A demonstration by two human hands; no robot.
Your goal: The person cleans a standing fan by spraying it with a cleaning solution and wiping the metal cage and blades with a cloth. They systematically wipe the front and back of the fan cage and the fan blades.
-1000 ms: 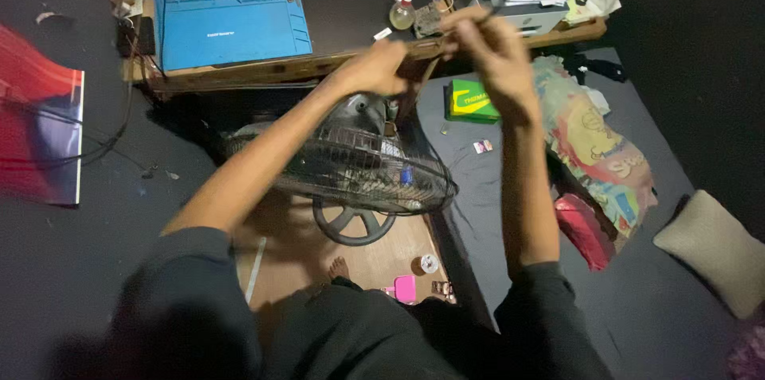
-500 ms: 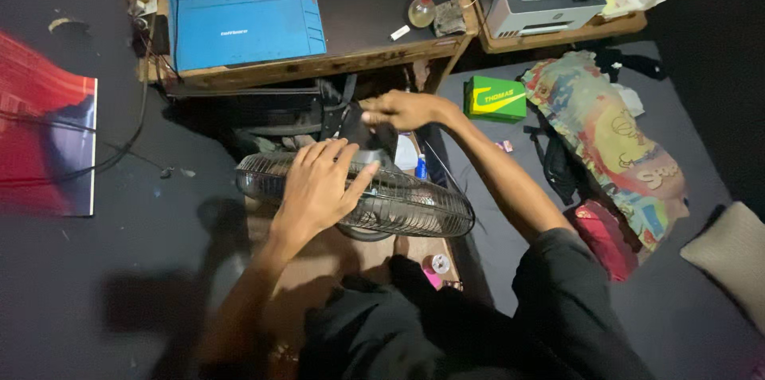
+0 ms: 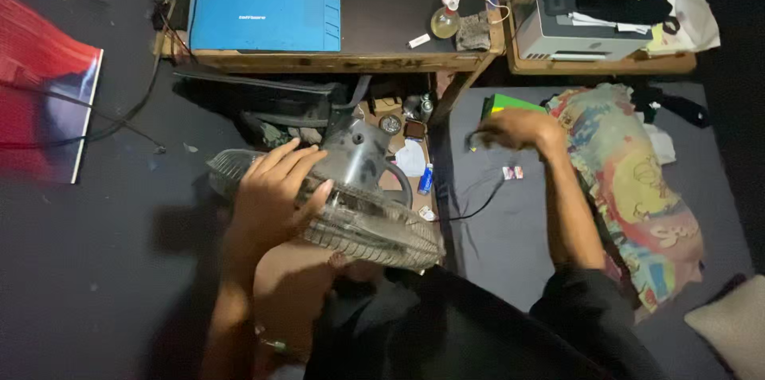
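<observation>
The wooden desk (image 3: 335, 61) is standing above everything; just below its front edge the fan (image 3: 343, 205) is lying tilted across the person's lap. The left hand (image 3: 275, 193) is pressing flat and spread on the wire grille, steadying it. To the fan's right, the right hand (image 3: 518, 127) is closing around the black cord (image 3: 478, 209), apparently gathering it aside; whether the grip is tight is blurred. The fan's base is hidden.
</observation>
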